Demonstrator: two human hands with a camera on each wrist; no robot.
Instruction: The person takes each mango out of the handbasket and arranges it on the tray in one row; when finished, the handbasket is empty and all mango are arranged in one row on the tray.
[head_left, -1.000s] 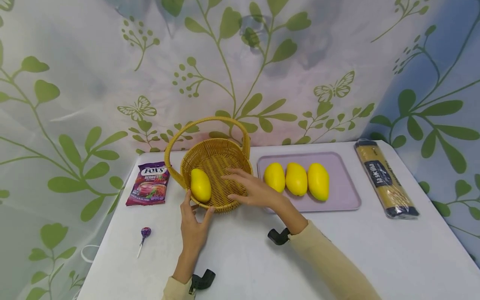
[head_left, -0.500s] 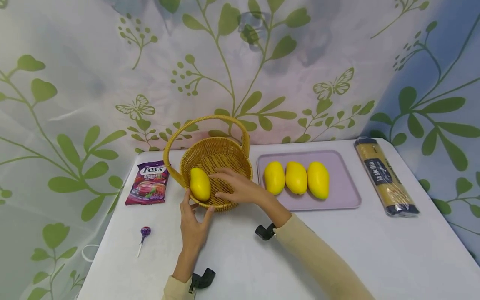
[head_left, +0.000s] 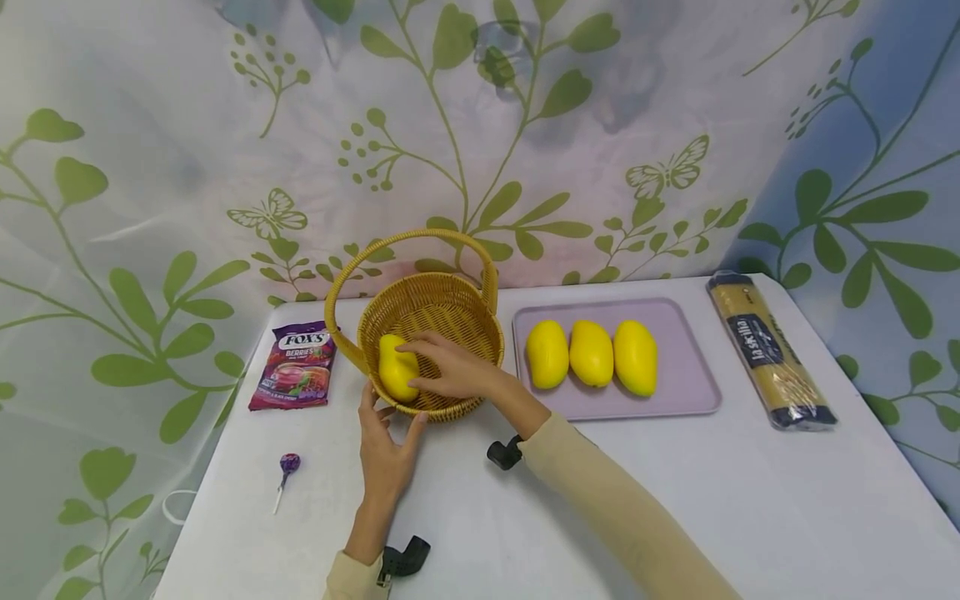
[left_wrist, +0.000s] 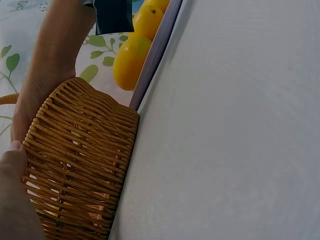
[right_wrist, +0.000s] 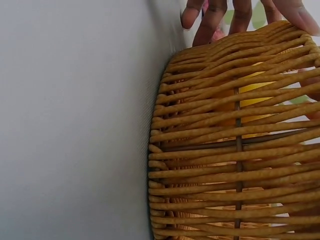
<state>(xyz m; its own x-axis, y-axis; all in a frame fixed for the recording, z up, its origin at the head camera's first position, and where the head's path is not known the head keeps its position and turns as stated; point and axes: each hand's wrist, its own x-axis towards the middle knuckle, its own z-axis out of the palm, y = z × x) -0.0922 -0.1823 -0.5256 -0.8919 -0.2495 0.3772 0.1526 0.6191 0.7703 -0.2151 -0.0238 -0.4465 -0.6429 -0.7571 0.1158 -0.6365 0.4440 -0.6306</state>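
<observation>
A yellow mango [head_left: 396,371] lies inside a round wicker basket [head_left: 465,312] with a tall arched handle. My right hand [head_left: 453,367] reaches over the basket's near right side, its fingertips overlapping the mango's right edge and its thumb lower down. My left hand [head_left: 386,450] holds the basket's near left rim from outside, with the thumb [left_wrist: 12,160] at the rim in the left wrist view. The right wrist view shows the left hand's fingers [right_wrist: 215,20] spread along the basket's outer wall, while the mango shows yellow through the weave.
Right of the basket is a lilac tray [head_left: 690,367] with three mangoes [head_left: 592,354] in a row. A spaghetti pack [head_left: 768,350] lies farther right. A purple candy bag [head_left: 295,367] and a lollipop [head_left: 287,471] lie left on the white table [head_left: 600,533].
My right hand has moved left inside the basket, from its right part to the mango's edge. The left hand keeps its place on the rim, and the mango still lies at the basket's left.
</observation>
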